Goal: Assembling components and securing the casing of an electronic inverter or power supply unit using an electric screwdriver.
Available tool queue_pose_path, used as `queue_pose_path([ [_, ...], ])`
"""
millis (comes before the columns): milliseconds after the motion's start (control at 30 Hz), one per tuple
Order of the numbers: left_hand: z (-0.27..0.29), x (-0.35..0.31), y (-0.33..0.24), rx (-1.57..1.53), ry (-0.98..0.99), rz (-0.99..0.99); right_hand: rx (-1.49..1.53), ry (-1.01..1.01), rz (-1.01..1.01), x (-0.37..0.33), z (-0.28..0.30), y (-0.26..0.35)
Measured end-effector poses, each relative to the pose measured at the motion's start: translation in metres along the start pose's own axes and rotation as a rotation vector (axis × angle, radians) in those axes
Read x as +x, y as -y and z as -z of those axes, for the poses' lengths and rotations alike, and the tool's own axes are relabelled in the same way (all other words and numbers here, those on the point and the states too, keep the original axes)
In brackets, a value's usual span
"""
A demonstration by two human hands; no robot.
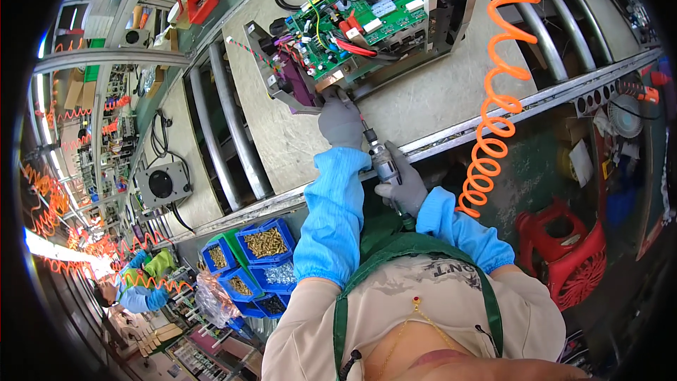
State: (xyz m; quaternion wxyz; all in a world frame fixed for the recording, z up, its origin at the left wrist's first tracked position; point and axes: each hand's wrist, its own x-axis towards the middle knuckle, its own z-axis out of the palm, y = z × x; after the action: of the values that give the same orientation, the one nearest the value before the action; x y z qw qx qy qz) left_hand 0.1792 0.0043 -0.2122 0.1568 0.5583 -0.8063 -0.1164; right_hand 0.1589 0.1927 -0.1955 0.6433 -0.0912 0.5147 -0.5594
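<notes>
A power screwdriver point(383, 165) with a silver body is gripped in my gloved right hand point(407, 182), in front of the bench edge. Its thin bit slants up and left, close beside my left hand. My gloved left hand point(340, 121) reaches to the near edge of an open metal chassis point(395, 74), its fingers drawn together there. Whatever those fingertips pinch is hidden. Inside the chassis lies a green circuit board point(388, 22) with red parts, white connectors and red wires. A purple panel point(288, 77) lines the chassis's left side.
An orange coiled hose point(499, 99) hangs right of the chassis. Blue bins point(264, 243) of screws stand at lower left. Metal rollers point(236, 127) flank the work board. A red stool point(564, 250) stands at right; a co-worker point(144, 286) is at far left.
</notes>
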Motion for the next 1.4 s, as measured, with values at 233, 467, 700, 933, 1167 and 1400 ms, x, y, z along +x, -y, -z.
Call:
queue_pose_path([
  [233,0.002,-0.002,-0.005,-0.03,-0.003,0.009,0.099,0.001,-0.006,0.0,-0.002,-0.001],
  [467,0.002,-0.003,-0.003,-0.019,0.002,-0.005,0.051,-0.017,0.011,0.002,-0.005,-0.004],
  [700,0.003,-0.003,-0.002,0.012,-0.01,-0.033,-0.098,-0.05,0.119,0.013,-0.003,-0.023],
  [933,-0.001,-0.001,-0.001,0.017,-0.025,-0.038,-0.137,-0.053,0.108,0.016,-0.001,-0.024],
  [1167,0.0,-0.001,-0.004,-0.014,-0.03,-0.01,-0.132,-0.046,0.108,0.011,0.0,-0.017],
  [1400,0.001,-0.004,-0.004,-0.101,-0.067,-0.058,-0.239,-0.09,0.108,0.012,0.001,-0.022],
])
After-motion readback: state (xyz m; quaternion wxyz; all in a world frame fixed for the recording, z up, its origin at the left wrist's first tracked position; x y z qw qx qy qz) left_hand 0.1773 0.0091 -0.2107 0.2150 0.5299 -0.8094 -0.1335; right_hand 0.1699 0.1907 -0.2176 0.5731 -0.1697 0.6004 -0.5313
